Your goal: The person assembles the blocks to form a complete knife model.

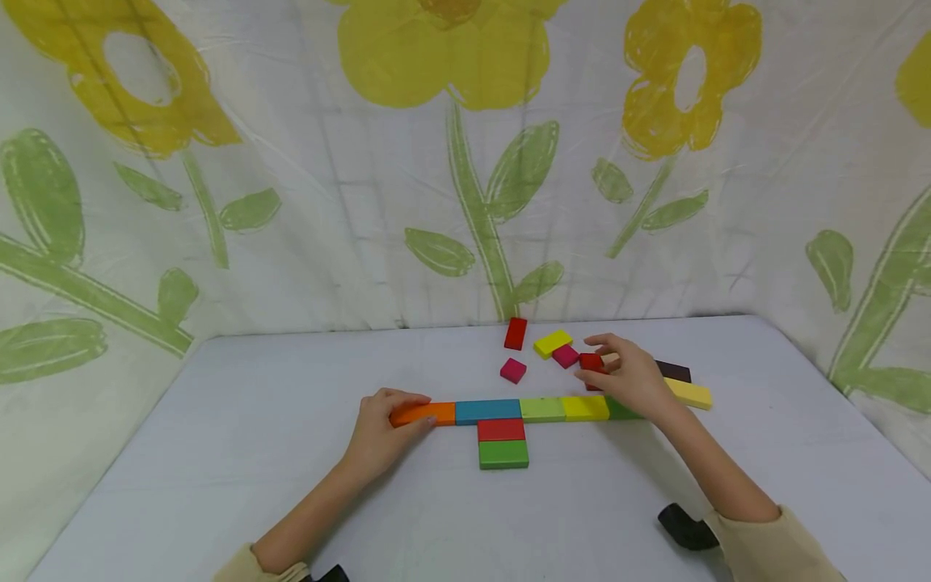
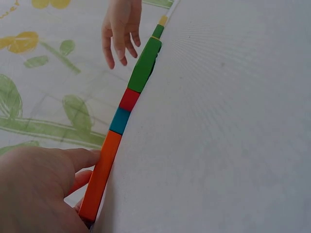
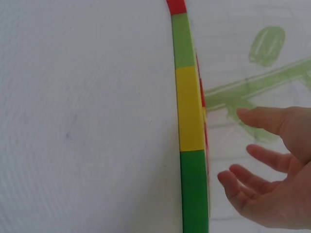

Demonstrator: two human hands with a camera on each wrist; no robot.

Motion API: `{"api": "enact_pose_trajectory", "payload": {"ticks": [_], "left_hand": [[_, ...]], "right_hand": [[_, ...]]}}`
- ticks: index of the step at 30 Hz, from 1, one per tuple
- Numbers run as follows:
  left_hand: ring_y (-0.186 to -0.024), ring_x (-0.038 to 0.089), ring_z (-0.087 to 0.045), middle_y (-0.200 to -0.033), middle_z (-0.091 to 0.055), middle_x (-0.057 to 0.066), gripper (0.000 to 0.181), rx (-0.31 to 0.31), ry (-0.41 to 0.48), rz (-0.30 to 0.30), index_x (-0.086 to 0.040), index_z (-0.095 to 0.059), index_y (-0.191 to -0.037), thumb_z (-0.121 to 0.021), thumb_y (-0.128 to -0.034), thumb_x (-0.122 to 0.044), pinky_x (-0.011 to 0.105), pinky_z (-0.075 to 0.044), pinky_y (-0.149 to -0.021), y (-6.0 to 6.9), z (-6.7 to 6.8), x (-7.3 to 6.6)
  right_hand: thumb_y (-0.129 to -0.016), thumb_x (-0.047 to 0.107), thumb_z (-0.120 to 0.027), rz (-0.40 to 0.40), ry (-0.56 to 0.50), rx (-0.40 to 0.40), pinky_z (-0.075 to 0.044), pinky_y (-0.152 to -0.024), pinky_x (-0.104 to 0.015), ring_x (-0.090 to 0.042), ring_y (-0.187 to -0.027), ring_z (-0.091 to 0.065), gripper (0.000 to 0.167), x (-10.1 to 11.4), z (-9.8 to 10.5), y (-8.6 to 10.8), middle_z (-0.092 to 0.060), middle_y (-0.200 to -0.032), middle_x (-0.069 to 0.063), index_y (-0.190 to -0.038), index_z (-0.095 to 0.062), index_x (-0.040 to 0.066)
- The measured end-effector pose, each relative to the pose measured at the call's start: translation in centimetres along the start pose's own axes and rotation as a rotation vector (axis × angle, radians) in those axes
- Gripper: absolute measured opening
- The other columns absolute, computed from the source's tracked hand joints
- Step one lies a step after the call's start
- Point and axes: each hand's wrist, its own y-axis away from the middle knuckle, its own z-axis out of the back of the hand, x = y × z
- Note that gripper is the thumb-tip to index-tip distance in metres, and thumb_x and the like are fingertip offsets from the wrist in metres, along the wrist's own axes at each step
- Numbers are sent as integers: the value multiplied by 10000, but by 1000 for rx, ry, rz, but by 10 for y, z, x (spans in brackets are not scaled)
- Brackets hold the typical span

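A straight row of flat blocks lies across the table in the head view. From left to right it has an orange block (image 1: 442,411), a blue block (image 1: 487,411), a light green block (image 1: 541,409), a yellow block (image 1: 586,407) and a dark green block (image 1: 621,409). Against the near side of the blue block sits a red block (image 1: 500,429), with a green block (image 1: 503,455) in front of it. My left hand (image 1: 378,432) pinches the orange block at its end. Fingers apart and holding nothing, my right hand (image 3: 272,170) hovers by a loose red block (image 1: 591,361).
Behind the row lie a red block (image 1: 515,333), a yellow block (image 1: 553,343) and two crimson blocks, one of them a small crimson block (image 1: 513,371). Right of the right hand are a black block (image 1: 673,371) and a pale yellow block (image 1: 689,394). A flowered cloth (image 1: 291,202) hangs behind.
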Motion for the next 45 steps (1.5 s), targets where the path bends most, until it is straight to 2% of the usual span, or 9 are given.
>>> {"api": "enact_pose_trajectory", "payload": {"ticks": [8,12,16,22,31,34,38,45], "left_hand": [[-1180,302,-497,-1177,-666,116,260,1,2,0,-91,-810,-1166,-826,-922,-178,392,-431,-886,0,0,0],[-1185,305,-493,-1181,-663,118,264,1,1,6,-90,-810,-1170,-825,-922,-181,392,-433,-885,0,0,0],[-1186,307,-491,-1182,-662,120,263,1,0,9,-90,-810,-1168,-826,-921,-178,391,-436,-886,1,0,-1],[-1181,306,-496,-1178,-666,119,259,-3,-5,6,-89,-811,-1163,-827,-919,-175,391,-437,-883,0,0,-1],[-1166,303,-501,-1164,-673,116,248,0,-8,-6,-89,-814,-1153,-827,-917,-166,388,-424,-879,0,0,-1],[-1163,303,-502,-1158,-675,114,244,-2,-10,-7,-90,-816,-1148,-829,-915,-162,387,-420,-878,0,0,0],[-1161,303,-507,-1153,-679,113,243,-3,-9,-8,-87,-816,-1145,-830,-913,-159,389,-421,-882,0,0,0],[-1153,302,-508,-1153,-682,114,239,-3,-12,-16,-89,-816,-1144,-828,-916,-161,389,-418,-876,-1,0,0]], "right_hand": [[-970,215,-775,-45,8,22,-614,-906,-499,-468,-1133,-652,596,-13,1,-4,-603,-1361,-338,-1451,-531,-38],[-948,205,-802,-46,20,23,-597,-825,-391,-393,-1022,-647,614,-16,0,-5,-615,-1337,-333,-1443,-535,-38],[-936,182,-809,-44,21,31,-525,-765,-315,-325,-956,-603,602,-19,-1,-6,-622,-1331,-323,-1434,-547,-31],[-944,145,-792,-33,3,74,-513,-792,-329,-317,-975,-595,564,-22,-1,-8,-630,-1327,-312,-1425,-558,-31],[-953,130,-765,-40,34,77,-491,-744,-341,-294,-940,-558,526,-23,-3,-9,-646,-1303,-301,-1407,-577,-58],[-957,156,-772,-51,59,71,-555,-832,-417,-348,-1011,-586,532,-22,-6,-12,-660,-1276,-292,-1399,-584,-70],[-947,180,-787,-57,113,61,-573,-921,-495,-384,-1065,-612,527,-21,-9,-18,-684,-1215,-270,-1368,-606,-80],[-939,193,-786,-66,162,64,-582,-826,-424,-352,-989,-625,493,-19,-10,-26,-702,-1139,-251,-1325,-637,-76]]}}
